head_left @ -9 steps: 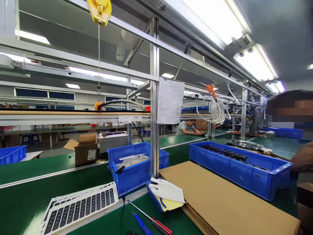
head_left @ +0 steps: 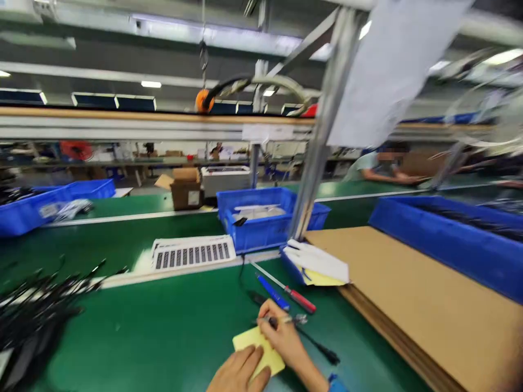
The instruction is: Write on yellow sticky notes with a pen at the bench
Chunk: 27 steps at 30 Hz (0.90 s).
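My right hand [head_left: 283, 338] is closed around a pen [head_left: 286, 320], its tip over a yellow sticky note [head_left: 258, 351] on the green belt. My left hand [head_left: 239, 373] lies flat on the near edge of that note, fingers stretched out. Just beyond the hands lie a blue-handled tool [head_left: 273, 293] and a red-handled screwdriver [head_left: 294, 295]. A thin black cable [head_left: 318, 348] runs off to the right of my right hand.
A cardboard stack [head_left: 429, 305] fills the right. Blue bins stand behind [head_left: 261, 231], at the right [head_left: 449, 245] and at far left [head_left: 24, 215]. A sheet of black strips [head_left: 192, 252] lies mid-belt; black cables [head_left: 36, 310] pile at the left. A person leans at a far bench [head_left: 384, 166].
The view has dropped and swung left. My two hands, the pen and the yellow note have come into sight at the bottom; the person at the right edge is out of view.
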{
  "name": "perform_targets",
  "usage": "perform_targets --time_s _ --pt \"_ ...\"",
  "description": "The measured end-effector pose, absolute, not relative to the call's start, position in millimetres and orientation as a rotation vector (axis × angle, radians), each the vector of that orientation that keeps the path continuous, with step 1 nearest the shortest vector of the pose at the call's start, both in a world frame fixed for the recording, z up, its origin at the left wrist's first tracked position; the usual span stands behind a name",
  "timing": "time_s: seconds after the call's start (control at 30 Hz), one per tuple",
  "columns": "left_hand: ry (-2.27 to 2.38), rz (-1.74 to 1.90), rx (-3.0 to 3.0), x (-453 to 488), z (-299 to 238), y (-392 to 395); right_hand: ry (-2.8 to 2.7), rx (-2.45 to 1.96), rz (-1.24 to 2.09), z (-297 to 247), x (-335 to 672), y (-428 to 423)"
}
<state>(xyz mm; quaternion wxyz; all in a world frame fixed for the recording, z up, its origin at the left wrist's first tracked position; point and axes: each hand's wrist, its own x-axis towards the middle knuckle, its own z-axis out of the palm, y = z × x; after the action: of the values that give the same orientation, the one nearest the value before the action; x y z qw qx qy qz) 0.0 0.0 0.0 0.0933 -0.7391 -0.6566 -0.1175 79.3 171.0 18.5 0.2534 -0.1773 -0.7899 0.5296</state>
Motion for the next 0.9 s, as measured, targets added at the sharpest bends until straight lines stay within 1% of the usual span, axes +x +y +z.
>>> perform_targets --time_s 0.13,0.23,0.33,0.9 --pt "-2.089 -0.311 -2.250 13.0 16.4 -19.4 -2.197 -0.504 1.550 14.4 80.2 175.3" --pt "-2.135 -0.300 -2.264 16.4 37.1 -20.6 -2.276 -0.432 1.513 15.8 81.8 177.0" --pt "-2.133 -0.289 -2.264 17.8 46.5 -20.3 -2.321 -0.396 1.464 18.4 83.2 175.1" --pt "-2.116 -0.276 -2.247 17.4 42.5 -18.8 -2.418 -0.351 1.436 20.2 86.6 173.9"
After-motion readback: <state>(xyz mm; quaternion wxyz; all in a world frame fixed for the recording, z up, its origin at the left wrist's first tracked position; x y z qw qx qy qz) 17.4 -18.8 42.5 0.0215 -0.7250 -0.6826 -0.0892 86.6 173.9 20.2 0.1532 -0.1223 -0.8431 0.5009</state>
